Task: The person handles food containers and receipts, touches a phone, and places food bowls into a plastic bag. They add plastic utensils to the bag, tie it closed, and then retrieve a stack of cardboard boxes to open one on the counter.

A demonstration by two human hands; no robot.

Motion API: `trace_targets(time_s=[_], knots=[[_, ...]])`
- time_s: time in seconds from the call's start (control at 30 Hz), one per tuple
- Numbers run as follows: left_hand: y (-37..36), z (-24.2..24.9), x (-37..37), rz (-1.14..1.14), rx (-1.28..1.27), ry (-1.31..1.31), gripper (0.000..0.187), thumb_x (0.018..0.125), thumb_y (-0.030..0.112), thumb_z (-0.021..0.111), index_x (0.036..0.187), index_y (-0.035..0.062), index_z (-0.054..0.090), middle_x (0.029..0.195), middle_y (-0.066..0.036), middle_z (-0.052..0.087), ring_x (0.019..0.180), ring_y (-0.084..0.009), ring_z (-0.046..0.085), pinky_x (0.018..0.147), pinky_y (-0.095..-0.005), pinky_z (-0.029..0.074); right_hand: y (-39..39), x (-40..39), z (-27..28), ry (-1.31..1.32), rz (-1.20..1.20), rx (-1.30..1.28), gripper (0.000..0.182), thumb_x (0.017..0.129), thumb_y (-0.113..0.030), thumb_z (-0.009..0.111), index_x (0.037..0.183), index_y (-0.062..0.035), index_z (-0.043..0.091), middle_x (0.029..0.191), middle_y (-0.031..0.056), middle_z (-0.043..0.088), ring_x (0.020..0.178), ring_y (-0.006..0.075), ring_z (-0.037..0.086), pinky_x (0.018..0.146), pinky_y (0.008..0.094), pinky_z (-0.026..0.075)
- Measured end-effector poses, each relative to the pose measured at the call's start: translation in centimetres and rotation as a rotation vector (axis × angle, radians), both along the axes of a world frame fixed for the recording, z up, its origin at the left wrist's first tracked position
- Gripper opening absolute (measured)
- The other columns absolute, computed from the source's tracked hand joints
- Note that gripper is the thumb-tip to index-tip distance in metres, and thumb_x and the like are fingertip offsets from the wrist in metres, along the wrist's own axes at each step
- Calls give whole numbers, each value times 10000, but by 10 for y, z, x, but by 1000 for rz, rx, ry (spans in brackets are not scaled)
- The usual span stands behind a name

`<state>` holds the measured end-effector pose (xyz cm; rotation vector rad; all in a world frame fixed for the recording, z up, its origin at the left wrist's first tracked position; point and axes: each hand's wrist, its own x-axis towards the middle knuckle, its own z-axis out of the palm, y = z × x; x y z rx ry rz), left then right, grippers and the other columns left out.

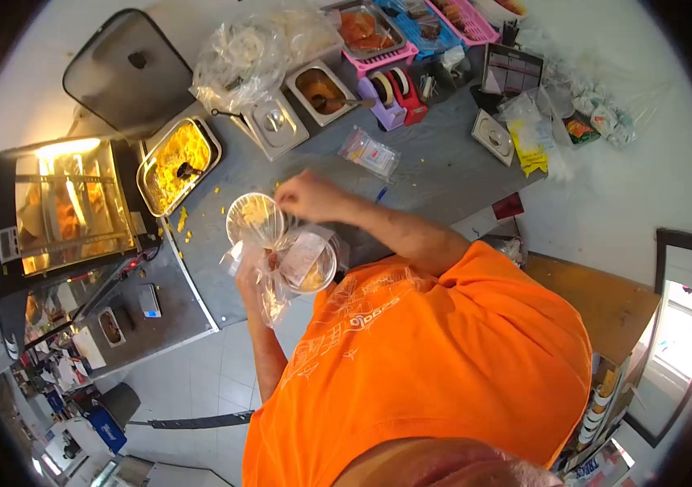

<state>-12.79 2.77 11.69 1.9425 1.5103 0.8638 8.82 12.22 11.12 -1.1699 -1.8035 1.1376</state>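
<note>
With the left hand gripping a plastic bag around a filled cup beside the food tray, the right hand pinches the bag's rim; a slack grip may spill contents onto the table.

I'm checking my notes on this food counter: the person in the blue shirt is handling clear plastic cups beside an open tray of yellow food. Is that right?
Not quite: the shirt is orange, not blue, as the head view shows. The rest holds: both hands, left and right, are at the clear plastic cups, beside the open tray of yellow food.
</note>
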Motion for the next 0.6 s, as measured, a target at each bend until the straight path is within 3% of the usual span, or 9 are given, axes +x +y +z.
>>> trace_targets(time_s=[0.07, 0.17, 0.23, 0.3, 0.33, 0.37, 0.5, 0.57, 0.6], knots=[[-5, -3, 0, 76, -5, -18, 215, 858, 229, 639, 928, 25, 635, 810, -96, 641, 739, -186, 582, 663, -351, 445, 6, 45, -20, -109, -215, -100, 199, 813, -204, 649, 877, -16, 673, 748, 110, 677, 681, 154, 638, 627, 305, 488], [-8, -15, -5, 84, -51, -80, 207, 863, 215, 630, 935, 21, 638, 834, -83, 639, 752, -175, 584, 674, -328, 452, -6, 143, -42, -72, -782, 124, 123, 836, -145, 639, 882, -37, 675, 760, 57, 672, 722, 125, 630, 658, 266, 481], [-10, -23, -5, 154, -158, -243, 222, 861, 220, 631, 929, 9, 641, 876, -68, 641, 774, -159, 587, 698, -308, 463, 6, 218, -63, 38, -1065, 283, 124, 832, -172, 607, 832, -71, 678, 797, 62, 680, 778, 185, 649, 706, 332, 493], [-11, -35, -14, 152, -213, -374, 231, 856, 220, 638, 937, 4, 641, 893, -61, 640, 789, -153, 590, 708, -302, 467, 34, 288, -77, -470, -1212, 190, 149, 816, -220, 606, 842, -111, 703, 833, 88, 686, 828, 254, 648, 793, 399, 486], [-12, -40, -12, 152, -258, -501, 241, 851, 221, 645, 945, -1, 641, 911, -55, 640, 803, -147, 593, 717, -297, 472, 50, 304, -77, -486, -1229, 31, 156, 803, -235, 613, 856, -125, 712, 853, 99, 685, 852, 282, 635, 825, 411, 471], [-9, -7, -2, 132, -249, -294, 254, 839, 217, 664, 962, -5, 650, 909, -67, 642, 819, -164, 608, 723, -308, 480, 64, 317, -79, -502, -1236, -127, 167, 790, -249, 621, 869, -140, 720, 872, 110, 684, 875, 309, 623, 858, 423, 457], [-5, 7, 6, 191, -226, -262, 112, 818, 108, 657, 875, 12, 650, 817, -41, 622, 717, -138, 581, 633, -288, 475, 88, 334, -86, -794, -1408, -251, 182, 781, -241, 631, 908, -147, 723, 866, 120, 681, 871, 316, 620, 846, 410, 458], [-4, -13, 0, 139, -204, -296, 101, 813, 92, 647, 876, 14, 655, 832, -34, 627, 718, -134, 583, 636, -283, 478, 86, 337, -84, -525, -1280, 184, 161, 787, -229, 630, 873, -126, 718, 881, 124, 682, 808, 319, 634, 787, 406, 479], [-6, -19, -10, 83, -179, -336, 94, 807, 77, 637, 876, 16, 659, 847, -27, 632, 720, -129, 584, 639, -279, 481, 80, 319, -77, -243, -1166, 339, 124, 808, -170, 612, 862, -104, 702, 834, 101, 680, 690, 247, 634, 676, 355, 496]])
